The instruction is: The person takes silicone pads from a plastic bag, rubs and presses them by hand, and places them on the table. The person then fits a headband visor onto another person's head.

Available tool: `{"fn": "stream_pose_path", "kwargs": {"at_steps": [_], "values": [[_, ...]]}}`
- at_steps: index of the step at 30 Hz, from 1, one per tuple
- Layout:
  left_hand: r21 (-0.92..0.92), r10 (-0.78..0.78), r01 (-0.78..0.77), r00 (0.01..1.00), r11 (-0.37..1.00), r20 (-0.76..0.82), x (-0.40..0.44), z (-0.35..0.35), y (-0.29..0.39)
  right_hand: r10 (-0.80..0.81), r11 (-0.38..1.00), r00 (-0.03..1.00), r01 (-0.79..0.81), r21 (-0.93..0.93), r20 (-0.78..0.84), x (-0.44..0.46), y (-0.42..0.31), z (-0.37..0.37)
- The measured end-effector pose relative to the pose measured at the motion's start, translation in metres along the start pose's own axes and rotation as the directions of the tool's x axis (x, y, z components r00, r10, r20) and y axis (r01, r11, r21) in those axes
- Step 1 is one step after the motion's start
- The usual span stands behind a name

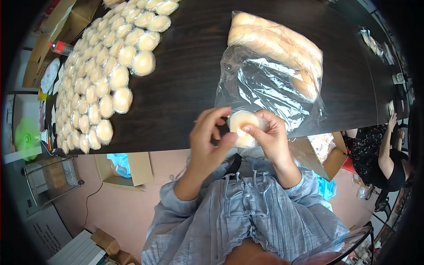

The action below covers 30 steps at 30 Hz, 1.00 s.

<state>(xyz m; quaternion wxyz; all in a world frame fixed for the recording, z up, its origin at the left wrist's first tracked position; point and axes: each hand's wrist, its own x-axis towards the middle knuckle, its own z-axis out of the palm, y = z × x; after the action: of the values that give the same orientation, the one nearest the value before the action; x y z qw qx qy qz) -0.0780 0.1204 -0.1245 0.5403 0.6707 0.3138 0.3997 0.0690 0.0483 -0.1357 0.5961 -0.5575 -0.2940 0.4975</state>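
Note:
My right hand (273,138) grips a round beige disc (244,120) in clear film, its thumb pressed on the front and its fingers behind. Just left of the disc, my left hand (207,143) is open, with thumb and fingers apart and curved towards it. Whether a fingertip touches the film I cannot tell. Past my hands lies a large clear plastic bag (260,84), with rows of similar beige discs (274,39) packed in its far part. The bag's near part is loose and crumpled.
Many film-wrapped beige discs (106,106) lie in rows across the left of the dark table (185,66). A red-capped bottle (61,47) stands beyond them. Open cardboard boxes (140,170) sit below the table edge. Another person (375,150) sits at the right.

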Motion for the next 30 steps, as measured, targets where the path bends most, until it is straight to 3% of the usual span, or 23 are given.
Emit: {"fn": "stream_pose_path", "kwargs": {"at_steps": [1, 5, 7, 9, 15, 20, 24, 25, 29, 30], "values": [[-0.044, -0.061, 0.061, 0.998, 0.997, 0.014, -0.002, 0.009, 0.0, -0.02, 0.999, 1.0, 0.02, -0.049, -0.002, -0.001, -0.001, 0.0], [-0.016, -0.066, 0.068, 0.992, 0.998, 0.105, -0.01, 0.019, -0.019, -0.086, 0.978, 0.996, 0.083, -0.189, -0.008, -0.003, -0.007, 0.003], [-0.33, -0.19, 0.206, 0.978, 0.921, 0.082, -0.008, 0.021, -0.014, -0.012, 0.996, 0.998, 0.006, 0.09, 0.061, -0.006, -0.01, 0.007], [-0.61, -0.307, 0.302, 0.946, 0.732, 0.1, -0.005, 0.023, -0.01, 0.036, 0.931, 0.989, -0.086, 0.355, 0.144, -0.006, -0.011, 0.009], [-0.699, -0.378, 0.327, 0.922, 0.636, 0.086, -0.001, 0.025, -0.004, 0.122, 0.84, 0.978, -0.192, 0.508, 0.167, -0.006, -0.003, -0.001], [-0.814, -0.241, 0.309, 0.947, 0.492, 0.213, -0.004, 0.004, -0.027, 0.101, 0.92, 0.995, -0.091, 0.381, -0.006, -0.004, -0.012, -0.004], [-0.471, -0.402, 0.365, 0.915, 0.803, 0.024, -0.006, 0.006, -0.015, 0.019, 0.948, 0.992, 0.021, 0.318, -0.124, -0.005, -0.013, -0.004], [-0.471, -0.402, 0.364, 0.915, 0.803, 0.022, -0.006, 0.007, -0.015, 0.02, 0.948, 0.992, 0.02, 0.318, -0.122, -0.005, -0.013, -0.003], [-0.498, -0.339, 0.289, 0.941, 0.818, -0.011, -0.007, 0.018, -0.015, -0.099, 0.99, 0.993, 0.092, -0.102, -0.065, -0.013, -0.013, 0.002], [-0.498, -0.341, 0.291, 0.94, 0.817, -0.01, -0.008, 0.021, -0.015, -0.097, 0.991, 0.993, 0.09, -0.102, -0.066, -0.013, -0.012, 0.004]]}}
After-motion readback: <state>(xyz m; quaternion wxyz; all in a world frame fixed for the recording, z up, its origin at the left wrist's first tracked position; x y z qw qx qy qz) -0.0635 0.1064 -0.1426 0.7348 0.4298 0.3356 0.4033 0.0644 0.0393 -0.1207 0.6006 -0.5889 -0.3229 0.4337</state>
